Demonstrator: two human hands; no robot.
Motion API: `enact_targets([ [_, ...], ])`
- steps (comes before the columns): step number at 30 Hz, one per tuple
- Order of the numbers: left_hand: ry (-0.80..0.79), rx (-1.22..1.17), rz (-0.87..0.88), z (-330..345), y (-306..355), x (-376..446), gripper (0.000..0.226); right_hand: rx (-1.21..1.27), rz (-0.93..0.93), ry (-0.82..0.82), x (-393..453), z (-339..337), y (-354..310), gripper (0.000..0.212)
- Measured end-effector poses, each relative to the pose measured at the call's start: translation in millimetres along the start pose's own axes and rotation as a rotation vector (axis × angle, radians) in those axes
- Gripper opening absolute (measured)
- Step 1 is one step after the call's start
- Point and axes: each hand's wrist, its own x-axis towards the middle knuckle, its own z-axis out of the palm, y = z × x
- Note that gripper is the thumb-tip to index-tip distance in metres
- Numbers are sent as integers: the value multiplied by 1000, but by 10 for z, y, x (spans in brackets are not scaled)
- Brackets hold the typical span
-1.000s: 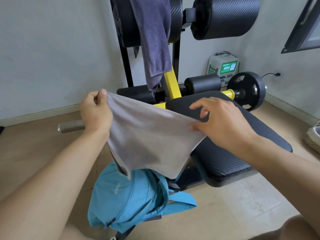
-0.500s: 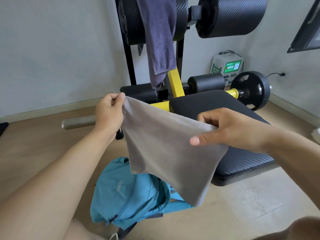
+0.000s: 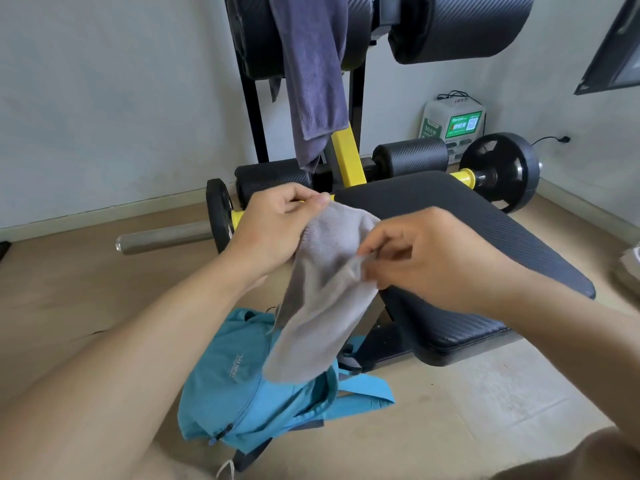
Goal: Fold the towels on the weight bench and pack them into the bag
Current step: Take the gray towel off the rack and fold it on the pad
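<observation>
The grey towel was soft, matt cloth with a fine ribbed weave (terry-like). The purple towel looked the same. The blue bag was thin, smooth fabric. The bench pad was black textured vinyl, slightly glossy. The bar was dull brushed metal.

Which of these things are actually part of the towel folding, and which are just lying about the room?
Part of the job: grey towel, pinched by left hand and right hand; purple towel draped over the bench's upper pad; bench; blue bag on the floor.

Lying about: weight plate, steel bar, white box by the wall.
</observation>
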Motion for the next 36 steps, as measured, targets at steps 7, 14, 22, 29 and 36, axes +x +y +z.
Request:
enact_targets([
  [7, -121, -91, -49, 173, 163, -186, 19, -92, -56, 317, 80, 11, 114, 16],
  [14, -149, -147, -90, 238, 201, -244, 19, -57, -38, 351, 56, 18, 153, 14],
  [22, -228, -167, -33, 255, 207, -271, 39, -26, -27, 352, 57, 1, 186, 13],
  [29, -129, -228, -43, 151, 187, -166, 20, -197, -113, 258, 97, -60, 250, 37],
  [36, -25, -151, -69, -96, -2, -9, 6, -467, -120, 268, 74, -190, 278, 38],
])
